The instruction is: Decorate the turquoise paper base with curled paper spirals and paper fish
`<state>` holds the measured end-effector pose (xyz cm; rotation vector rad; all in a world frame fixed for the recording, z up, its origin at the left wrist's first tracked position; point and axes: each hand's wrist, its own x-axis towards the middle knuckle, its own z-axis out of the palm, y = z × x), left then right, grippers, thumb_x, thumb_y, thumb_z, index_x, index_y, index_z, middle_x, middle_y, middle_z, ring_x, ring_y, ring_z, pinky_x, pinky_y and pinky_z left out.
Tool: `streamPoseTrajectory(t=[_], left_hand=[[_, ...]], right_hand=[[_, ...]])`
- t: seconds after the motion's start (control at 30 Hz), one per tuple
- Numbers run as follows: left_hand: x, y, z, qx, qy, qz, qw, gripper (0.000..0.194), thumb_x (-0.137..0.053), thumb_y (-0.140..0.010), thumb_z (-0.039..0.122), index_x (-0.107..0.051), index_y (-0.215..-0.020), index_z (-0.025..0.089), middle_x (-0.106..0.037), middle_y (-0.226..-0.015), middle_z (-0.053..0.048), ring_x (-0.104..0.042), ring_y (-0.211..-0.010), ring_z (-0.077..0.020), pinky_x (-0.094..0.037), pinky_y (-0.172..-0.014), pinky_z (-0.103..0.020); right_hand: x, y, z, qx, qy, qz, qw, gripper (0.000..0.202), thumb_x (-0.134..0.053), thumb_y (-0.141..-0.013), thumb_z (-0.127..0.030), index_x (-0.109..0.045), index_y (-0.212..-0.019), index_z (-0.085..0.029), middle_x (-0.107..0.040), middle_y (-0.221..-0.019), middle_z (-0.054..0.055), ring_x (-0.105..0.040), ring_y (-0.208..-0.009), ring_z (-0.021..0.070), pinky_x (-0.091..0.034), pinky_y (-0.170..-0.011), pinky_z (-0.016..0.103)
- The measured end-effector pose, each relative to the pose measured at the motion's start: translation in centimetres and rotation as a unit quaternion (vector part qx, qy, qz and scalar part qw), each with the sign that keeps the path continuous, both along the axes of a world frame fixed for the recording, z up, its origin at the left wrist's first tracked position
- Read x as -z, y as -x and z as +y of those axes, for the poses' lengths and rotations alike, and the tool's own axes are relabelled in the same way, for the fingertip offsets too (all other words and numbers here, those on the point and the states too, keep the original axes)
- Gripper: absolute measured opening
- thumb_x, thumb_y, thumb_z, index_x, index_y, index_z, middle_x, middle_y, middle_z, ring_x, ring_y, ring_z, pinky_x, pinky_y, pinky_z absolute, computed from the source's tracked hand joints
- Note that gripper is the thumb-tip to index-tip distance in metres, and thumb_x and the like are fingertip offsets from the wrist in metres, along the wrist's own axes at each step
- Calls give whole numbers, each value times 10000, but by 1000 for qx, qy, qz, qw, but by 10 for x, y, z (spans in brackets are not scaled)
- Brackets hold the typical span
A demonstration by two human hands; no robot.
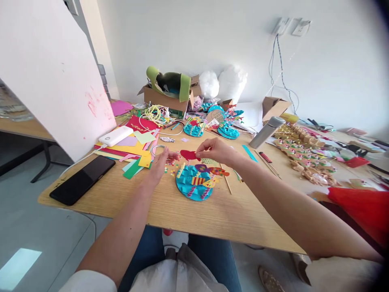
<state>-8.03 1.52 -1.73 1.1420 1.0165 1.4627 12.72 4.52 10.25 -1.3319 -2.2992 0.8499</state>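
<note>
The red paper cutout (189, 154) looks thin, light and floppy. It would crease or tear under a hard pinch, so it is best taken by an edge between fingertips, which is how it is held. The right hand (216, 151) pinches its right end between thumb and forefinger, holding it just above the blue paper disc (194, 183), which lies near the middle of the desk (170, 207), a little toward the near edge. The right forearm reaches in from the desk's right side, wrist level, remaining fingers curled loosely. The left hand (161, 162) stretches forward from the near edge, palm down, fingers relaxed and spread over small paper scraps (169, 164) just left of the cutout. It seems to grip nothing, with its fingertips close to the cutout's left tip.
</note>
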Motion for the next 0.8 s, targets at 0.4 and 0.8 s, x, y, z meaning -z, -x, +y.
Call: streamPoseTrajectory(t=[0.4,0.8], left_hand=[[-1,0,-2,-7,11,16,1000,680,-418,-776,750,-699,-802,131,-730,-830,-120,-658,-788,-201,-500,-751,-323],[3,-1,-2,7,16,37,999,646,-401,-815,706,-707,-852,138,-736,-889,-121,-654,-863,-205,-487,-776,-312]], right_hand=[[-27,-32,10,74,-40,176,981,259,-764,-633,-427,-685,-653,-181,-689,-680,31,-584,-646,151,-452,-643,304],[-10,-33,10,79,-20,174,981,260,-727,-669,-433,-695,-720,-180,-685,-695,39,-566,-640,154,-428,-595,296]])
